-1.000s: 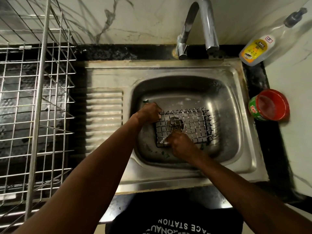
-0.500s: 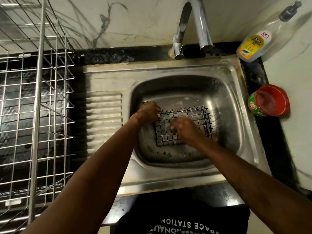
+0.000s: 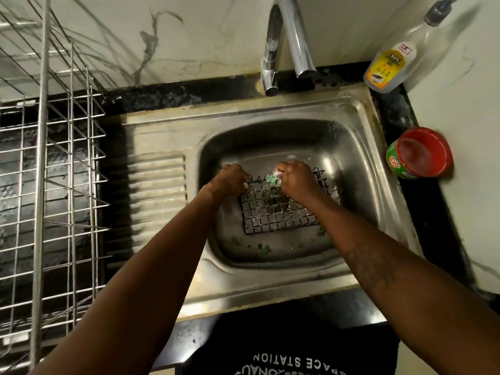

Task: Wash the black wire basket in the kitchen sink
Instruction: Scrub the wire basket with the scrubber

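We are mid-scrub: our left hand curls its fingers round a corner of the black wire basket lying under them in the sink, our right hand pinches a soapy green scrub pad, and we think rinsing is left.

The black shirt at the bottom edge carries white capitals, upside down in this view, reading "SPACE STATION". The round green-and-red tub beside the sink reads "EXO". The clear bottle's yellow label is too blurred to read.
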